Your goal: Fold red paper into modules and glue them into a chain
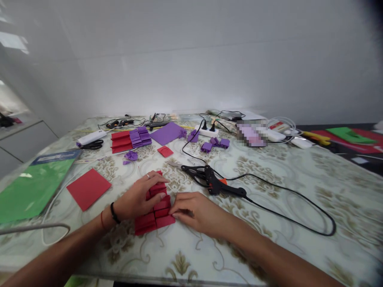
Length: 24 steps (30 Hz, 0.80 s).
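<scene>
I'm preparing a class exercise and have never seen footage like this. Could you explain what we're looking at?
There is no machine here, only a person's two bare hands. The single picture comes from a camera worn on that person's head, looking forward and down.

The left hand lies over some folded red paper. The right hand has its fingertips at the paper's right edge; whether they pinch it is hard to tell.

On the patterned table surface, a black glue gun lies beyond the right hand. A red square sheet lies to the left, with a green packet farther left. A purple sheet lies farther back.
</scene>
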Each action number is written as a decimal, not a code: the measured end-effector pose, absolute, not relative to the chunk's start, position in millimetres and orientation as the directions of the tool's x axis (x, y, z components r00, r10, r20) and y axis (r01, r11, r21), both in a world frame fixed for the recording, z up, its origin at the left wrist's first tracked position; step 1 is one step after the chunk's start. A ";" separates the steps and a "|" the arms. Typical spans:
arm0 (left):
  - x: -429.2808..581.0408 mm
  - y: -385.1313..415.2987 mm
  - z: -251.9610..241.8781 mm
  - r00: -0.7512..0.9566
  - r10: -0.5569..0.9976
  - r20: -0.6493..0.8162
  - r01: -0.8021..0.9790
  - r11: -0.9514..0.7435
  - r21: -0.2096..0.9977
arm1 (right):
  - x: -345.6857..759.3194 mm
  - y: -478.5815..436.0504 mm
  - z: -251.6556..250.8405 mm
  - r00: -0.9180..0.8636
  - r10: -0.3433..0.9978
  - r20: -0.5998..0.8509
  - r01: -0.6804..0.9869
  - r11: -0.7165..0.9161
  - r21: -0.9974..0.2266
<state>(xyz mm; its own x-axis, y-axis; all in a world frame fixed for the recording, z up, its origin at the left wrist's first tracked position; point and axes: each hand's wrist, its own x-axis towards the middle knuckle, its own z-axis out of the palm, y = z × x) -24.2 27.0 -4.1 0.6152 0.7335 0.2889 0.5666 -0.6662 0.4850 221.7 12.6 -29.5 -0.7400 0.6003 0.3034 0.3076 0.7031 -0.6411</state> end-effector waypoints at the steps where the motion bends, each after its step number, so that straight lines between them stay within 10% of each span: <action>1: -24.8 27.9 -2.2 0.594 0.740 0.315 0.573 -0.664 0.480 | 222.4 12.7 -27.8 -0.735 0.606 0.304 0.316 0.703 -0.637; 10: -33.8 51.6 -6.0 0.371 0.821 0.433 0.707 -0.552 0.442 | 224.4 14.8 -21.2 -0.689 0.658 0.305 0.358 0.674 -0.646; 24: -0.5 199.1 7.0 0.532 0.797 0.287 0.812 -0.576 0.094 | 220.0 15.4 -22.7 -0.783 0.557 0.278 0.298 0.728 -0.617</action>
<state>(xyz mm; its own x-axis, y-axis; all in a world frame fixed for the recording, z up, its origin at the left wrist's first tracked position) -0.5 199.1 7.0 0.5319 0.7968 0.2868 0.8122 -0.5759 0.0936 220.0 15.4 -22.7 -0.7829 0.5566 0.2781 0.2985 0.7281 -0.6171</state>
